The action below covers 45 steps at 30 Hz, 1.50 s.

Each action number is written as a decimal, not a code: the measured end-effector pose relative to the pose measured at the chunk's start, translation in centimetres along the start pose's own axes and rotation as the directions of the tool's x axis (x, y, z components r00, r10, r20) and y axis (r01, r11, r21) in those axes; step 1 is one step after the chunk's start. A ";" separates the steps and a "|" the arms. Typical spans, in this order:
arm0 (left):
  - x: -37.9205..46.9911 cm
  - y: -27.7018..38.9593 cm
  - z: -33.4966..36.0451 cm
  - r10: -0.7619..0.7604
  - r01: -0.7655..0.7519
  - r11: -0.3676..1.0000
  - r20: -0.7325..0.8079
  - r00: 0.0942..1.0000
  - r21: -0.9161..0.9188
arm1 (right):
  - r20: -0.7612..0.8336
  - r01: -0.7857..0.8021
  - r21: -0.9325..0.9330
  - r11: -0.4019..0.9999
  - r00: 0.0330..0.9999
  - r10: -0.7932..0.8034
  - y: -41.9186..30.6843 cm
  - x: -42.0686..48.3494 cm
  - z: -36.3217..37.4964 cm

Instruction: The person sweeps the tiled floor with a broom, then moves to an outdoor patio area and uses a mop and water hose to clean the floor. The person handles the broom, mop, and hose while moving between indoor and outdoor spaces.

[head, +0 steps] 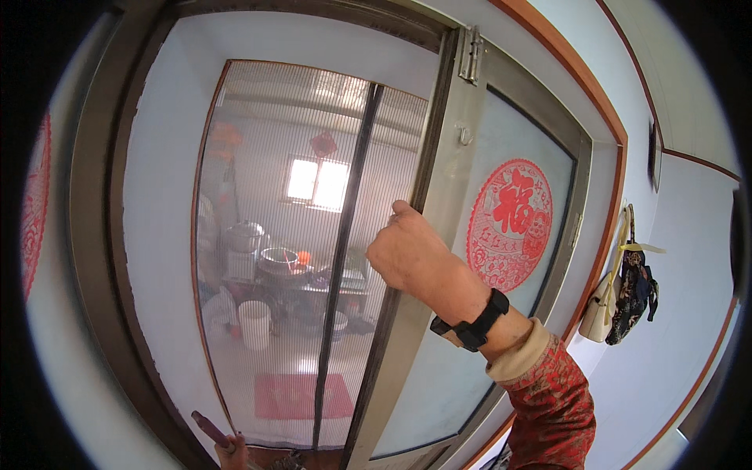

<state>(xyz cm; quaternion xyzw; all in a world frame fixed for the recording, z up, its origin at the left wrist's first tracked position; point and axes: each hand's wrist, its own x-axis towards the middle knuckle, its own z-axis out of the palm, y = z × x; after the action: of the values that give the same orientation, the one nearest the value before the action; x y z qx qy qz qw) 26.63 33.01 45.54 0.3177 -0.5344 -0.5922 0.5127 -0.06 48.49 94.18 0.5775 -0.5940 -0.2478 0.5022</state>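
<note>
My right hand (405,249), curled, lies against the inner edge of a metal-framed sliding door (446,176); its fingertips are hidden. Around that wrist is a black band (473,323), below it a red patterned sleeve (552,405). The door's frosted glass pane (423,388) bears a round red paper-cut decoration (511,226). At the bottom edge my left hand (233,452), only partly in view, grips a brownish handle (210,429) that points up and left. What the handle belongs to cannot be made out. Ahead, a striped mesh screen curtain (276,194) with a dark middle strip (346,235) hangs across the doorway.
Through the mesh show a lidded pot (245,235), a wide pan (279,258), a white bucket (254,323), a pink floor mat (302,396) and a bright window (317,183). The dark door frame (100,176) rises at left. Bags (631,294) hang on the right wall.
</note>
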 end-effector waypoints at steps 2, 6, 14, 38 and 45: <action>0.1 -0.8 -0.5 -0.015 0.015 1.000 0.052 0.999 -0.017 | -0.015 0.007 -0.002 1.000 1.000 -0.007 -0.2 -0.7 -0.9; 0.2 -3.4 -2.1 -0.081 0.080 0.996 0.016 0.997 0.044 | -0.155 0.040 0.012 0.999 0.987 -0.037 -0.5 -3.5 -2.6; -2.7 -1.9 0.1 -0.005 0.005 0.999 -0.006 1.000 -0.044 | -0.122 0.071 0.093 0.993 0.991 -0.060 -0.4 -4.4 -2.6; 0.2 0.1 -3.7 0.092 -0.091 0.996 -0.047 0.995 0.010 | -0.563 -0.291 0.717 0.633 0.293 0.773 23.4 3.1 -3.8; 2.0 0.1 -3.8 0.103 -0.105 0.992 -0.036 0.994 -0.065 | -0.381 -0.195 0.882 0.430 0.244 0.892 24.2 4.1 -3.3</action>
<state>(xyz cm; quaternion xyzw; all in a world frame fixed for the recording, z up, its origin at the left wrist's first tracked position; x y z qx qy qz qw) 29.59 29.97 45.11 0.2818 -0.5216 -0.5770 0.5618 -7.06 50.70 117.81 0.4742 -0.4912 0.5145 0.5188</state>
